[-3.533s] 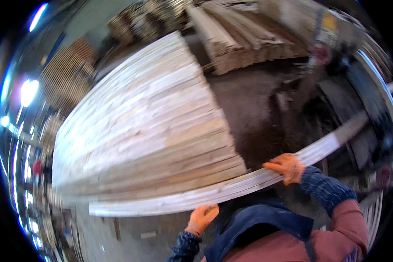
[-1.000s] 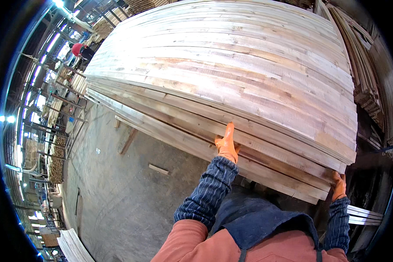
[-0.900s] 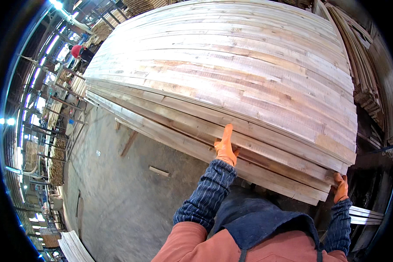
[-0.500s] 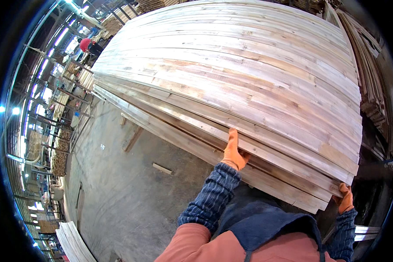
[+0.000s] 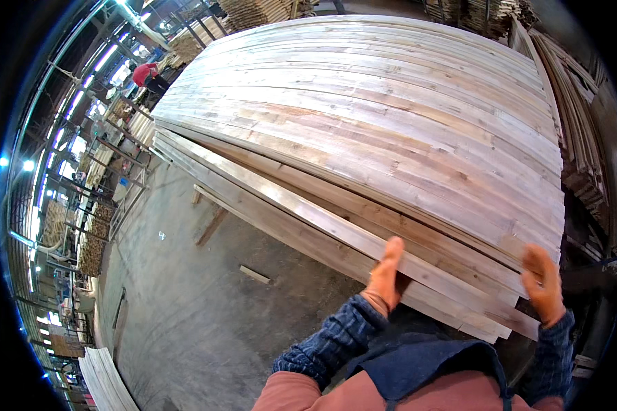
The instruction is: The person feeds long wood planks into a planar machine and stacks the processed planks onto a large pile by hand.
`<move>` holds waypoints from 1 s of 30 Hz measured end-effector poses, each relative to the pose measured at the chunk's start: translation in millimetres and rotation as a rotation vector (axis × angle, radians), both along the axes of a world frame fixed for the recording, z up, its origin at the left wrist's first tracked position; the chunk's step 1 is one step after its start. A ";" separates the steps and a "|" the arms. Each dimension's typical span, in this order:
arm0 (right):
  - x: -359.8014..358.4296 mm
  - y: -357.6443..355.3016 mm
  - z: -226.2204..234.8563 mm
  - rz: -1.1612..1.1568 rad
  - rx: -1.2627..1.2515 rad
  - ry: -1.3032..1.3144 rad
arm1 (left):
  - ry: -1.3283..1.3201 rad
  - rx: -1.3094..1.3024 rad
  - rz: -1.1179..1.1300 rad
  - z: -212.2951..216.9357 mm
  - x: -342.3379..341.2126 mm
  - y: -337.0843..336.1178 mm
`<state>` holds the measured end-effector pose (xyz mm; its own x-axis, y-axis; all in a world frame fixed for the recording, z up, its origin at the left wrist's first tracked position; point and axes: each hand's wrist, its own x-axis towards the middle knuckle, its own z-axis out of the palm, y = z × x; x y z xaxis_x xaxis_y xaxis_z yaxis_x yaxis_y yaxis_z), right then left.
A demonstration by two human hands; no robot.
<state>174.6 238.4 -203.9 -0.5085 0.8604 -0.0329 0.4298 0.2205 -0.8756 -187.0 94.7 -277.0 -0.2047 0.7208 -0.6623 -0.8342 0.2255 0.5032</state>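
Observation:
A long pale wooden board point(image 5: 325, 219) lies slanted along the near edge of a wide stack of boards point(image 5: 391, 123). Its right end is pulled away from the stack toward me, leaving a dark gap behind it. My left hand point(image 5: 382, 284), in an orange glove, is closed on this board with the thumb over its top; the other fingers are hidden underneath. Near the right end of the stack, my right hand point(image 5: 543, 286), also gloved in orange, is raised with thumb and fingers apart, holding nothing. More boards stick out at lower levels beneath the held one.
Wood offcuts point(image 5: 255, 275) lie on the concrete floor point(image 5: 185, 322) to the left. Pale boards point(image 5: 106, 380) are piled at the lower left. A person in red point(image 5: 144, 75) bends beyond the stack's far left end. More timber point(image 5: 576, 116) stands along the right side.
The board's right end has swung toward me, widening the gap to the stack. My right hand has let go of the board end and lifted. My left hand has shifted nearer and slightly right.

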 end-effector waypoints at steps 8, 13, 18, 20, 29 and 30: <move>-277.5 -1.4 -32.3 0.875 -0.450 -0.361 | -0.148 0.179 -0.777 -12.0 60.2 -29.7; -216.1 -2.1 -88.2 0.812 -0.339 -0.383 | 0.189 0.296 -0.837 43.3 -2.3 -53.3; -96.9 -18.4 -29.4 0.681 -0.363 -0.541 | 1.852 0.219 -0.658 55.4 -121.7 -63.8; -34.8 -23.4 -32.3 0.658 -0.197 -0.602 | 2.297 0.036 -0.878 58.2 -167.7 -64.0; 192.5 -118.9 -42.1 0.249 0.210 -1.050 | 2.282 -0.033 -1.498 4.2 -259.1 -22.4; 215.4 -123.5 -52.4 0.216 0.213 -1.036 | 2.365 0.151 -1.472 -12.4 -247.7 -15.7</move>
